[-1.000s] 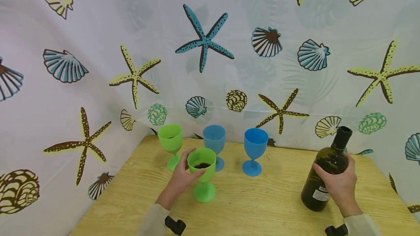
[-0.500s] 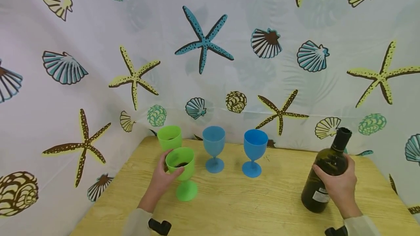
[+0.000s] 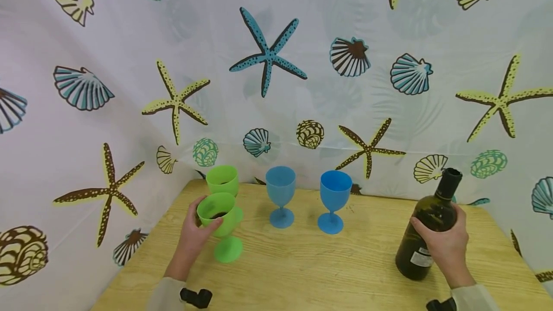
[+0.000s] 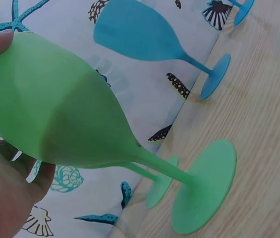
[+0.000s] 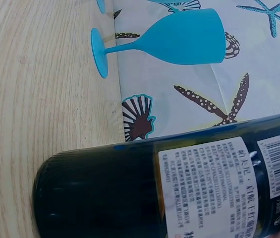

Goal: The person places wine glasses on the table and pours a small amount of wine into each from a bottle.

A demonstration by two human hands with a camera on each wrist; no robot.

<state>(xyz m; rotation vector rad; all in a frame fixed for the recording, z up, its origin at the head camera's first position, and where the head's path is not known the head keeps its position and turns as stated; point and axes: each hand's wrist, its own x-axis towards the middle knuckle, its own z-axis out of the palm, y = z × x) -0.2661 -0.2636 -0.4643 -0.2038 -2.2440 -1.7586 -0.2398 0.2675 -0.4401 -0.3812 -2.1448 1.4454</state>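
Observation:
My left hand grips the bowl of a green goblet with dark liquid in it, near the table's left side. Just behind it stands a second green goblet, partly hidden by the held one. Over on the right, my right hand holds a dark wine bottle upright round its upper body. The bottle's neck is uncovered at the top, and the right wrist view shows its white printed label.
A light blue goblet and a deeper blue goblet stand along the back of the wooden table. Behind them hangs a white curtain printed with shells and starfish, close to the table's back edge.
My left hand has moved leftward with the green goblet, from in front of the light blue goblet to in front of the other green one. The right hand and bottle stay in place.

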